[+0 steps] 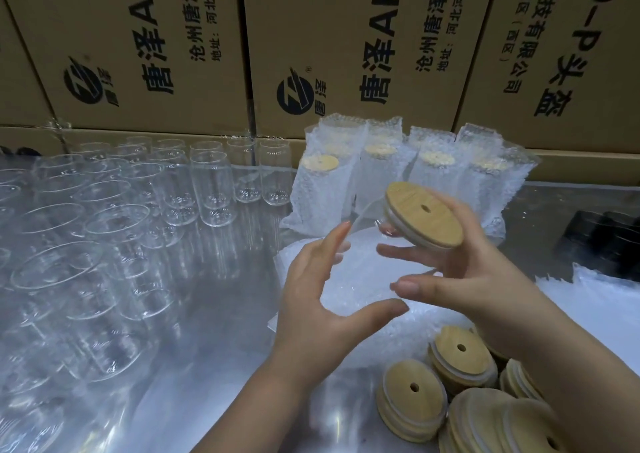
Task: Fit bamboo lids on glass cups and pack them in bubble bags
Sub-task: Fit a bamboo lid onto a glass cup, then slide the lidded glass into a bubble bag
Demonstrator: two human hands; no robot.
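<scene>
Over the table (214, 314), right hand (478, 279) holds cup (363, 269), lid (424, 213) tilted up-right; left hand (311, 300) spread.

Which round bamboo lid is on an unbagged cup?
The tilted round bamboo lid on the clear glass cup gripped by the right hand; others lie loose or sit inside bubble bags.

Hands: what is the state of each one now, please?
Left hand: open, straight fingers against the cup.
Right hand: closed, holding the cup, lid on.
</scene>
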